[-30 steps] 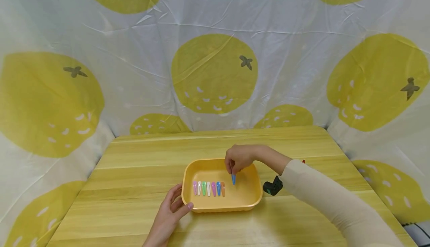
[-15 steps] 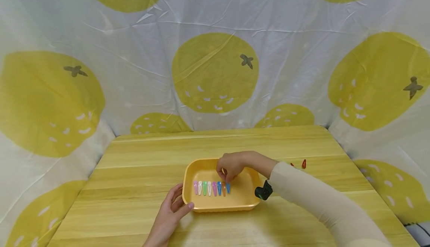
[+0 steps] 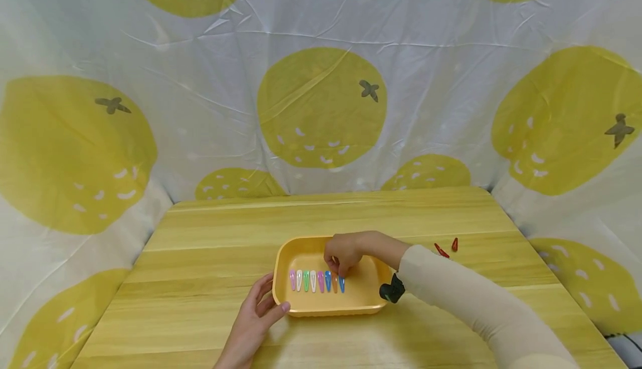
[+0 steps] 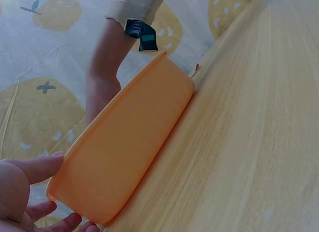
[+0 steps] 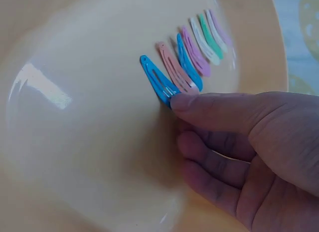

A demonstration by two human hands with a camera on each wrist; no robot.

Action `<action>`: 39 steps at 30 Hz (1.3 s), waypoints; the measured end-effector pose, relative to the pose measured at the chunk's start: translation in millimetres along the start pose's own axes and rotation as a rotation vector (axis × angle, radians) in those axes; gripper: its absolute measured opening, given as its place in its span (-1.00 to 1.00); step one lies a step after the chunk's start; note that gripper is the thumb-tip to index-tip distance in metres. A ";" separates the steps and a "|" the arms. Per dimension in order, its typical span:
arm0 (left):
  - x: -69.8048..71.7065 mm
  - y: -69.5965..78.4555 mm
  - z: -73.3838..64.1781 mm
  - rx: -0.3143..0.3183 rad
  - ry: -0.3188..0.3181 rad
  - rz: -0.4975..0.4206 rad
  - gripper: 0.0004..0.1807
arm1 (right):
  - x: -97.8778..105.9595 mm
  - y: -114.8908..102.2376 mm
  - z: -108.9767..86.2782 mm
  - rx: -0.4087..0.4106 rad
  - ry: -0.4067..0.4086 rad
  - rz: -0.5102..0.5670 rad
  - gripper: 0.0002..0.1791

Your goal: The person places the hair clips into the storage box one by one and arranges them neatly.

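Inside a yellow-orange plastic tray (image 3: 363, 301), my right hand (image 3: 346, 249) pinches the broad end of a blue snap hair clip (image 5: 155, 80) between thumb and fingers. This clip lies at the right end of a row, beside an orange hair clip (image 5: 173, 71). Further left in the row are another blue clip (image 3: 328, 281), a pink one (image 5: 193, 53), a green one (image 3: 306, 281), and white and purple ones, all roughly parallel. My left hand (image 3: 254, 312) grips the tray's left end, thumb at the rim and fingers along the outer wall (image 4: 124, 142).
Two red hair clips (image 3: 455, 244) lie on the wooden table (image 3: 200, 257), right of the tray and behind the right sleeve (image 3: 466, 296). A dark device (image 3: 393, 288) sits at the right wrist. A fruit-patterned curtain (image 3: 321, 107) surrounds the table's back and sides.
My right hand has carried the blue clip left and down to the row's right end, then shifted it slightly right. The red clips have come into view from behind the arm. The left hand stays put.
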State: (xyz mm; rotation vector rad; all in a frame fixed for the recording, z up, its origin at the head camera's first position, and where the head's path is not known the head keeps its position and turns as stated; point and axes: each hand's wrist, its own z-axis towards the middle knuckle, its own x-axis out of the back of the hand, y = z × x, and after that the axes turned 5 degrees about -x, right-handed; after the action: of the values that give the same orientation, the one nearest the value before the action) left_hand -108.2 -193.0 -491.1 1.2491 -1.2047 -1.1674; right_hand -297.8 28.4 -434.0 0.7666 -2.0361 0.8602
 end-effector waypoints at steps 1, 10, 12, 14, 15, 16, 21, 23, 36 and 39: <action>0.1 0.0 -0.2 0.001 0.002 0.002 -0.16 | -1.0 0.4 0.8 0.008 -0.001 0.003 -0.75; -0.3 -0.3 0.2 0.001 -0.002 0.005 -0.14 | -4.8 2.4 3.5 -0.016 0.006 0.001 -0.72; -0.4 0.1 0.3 -0.002 0.000 0.007 -0.14 | -5.0 2.2 3.2 -0.018 0.010 0.001 -0.72; -0.6 0.3 0.5 -0.004 -0.001 0.003 -0.15 | -4.6 1.8 2.4 -0.020 0.014 0.003 -0.72; -0.6 0.5 0.4 -0.004 -0.001 0.001 -0.15 | -4.3 1.5 1.8 -0.021 0.015 0.005 -0.73; -0.7 0.7 0.5 -0.004 0.000 -0.001 -0.15 | -3.8 1.2 1.1 -0.021 0.018 0.006 -0.73; -0.6 1.8 -0.1 -0.005 0.005 -0.001 -0.16 | -0.4 -0.1 -2.7 -0.014 0.025 0.008 -0.74; -0.3 2.0 -0.4 -0.006 0.007 0.002 -0.16 | 1.3 -0.7 -4.9 -0.011 0.027 0.006 -0.76; -0.4 1.9 -0.6 -0.003 0.002 0.006 -0.16 | 17.0 2.2 -31.9 0.003 0.075 0.005 -0.89; -0.4 1.1 -0.7 -0.004 0.000 0.004 -0.16 | 20.4 5.3 -39.2 0.000 0.084 0.024 -0.87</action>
State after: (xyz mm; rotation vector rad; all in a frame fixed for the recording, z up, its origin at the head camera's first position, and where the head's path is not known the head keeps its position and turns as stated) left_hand -107.5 -192.6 -489.9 1.2436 -1.2038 -1.1665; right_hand -295.8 57.5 -400.4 0.6955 -1.9750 0.8909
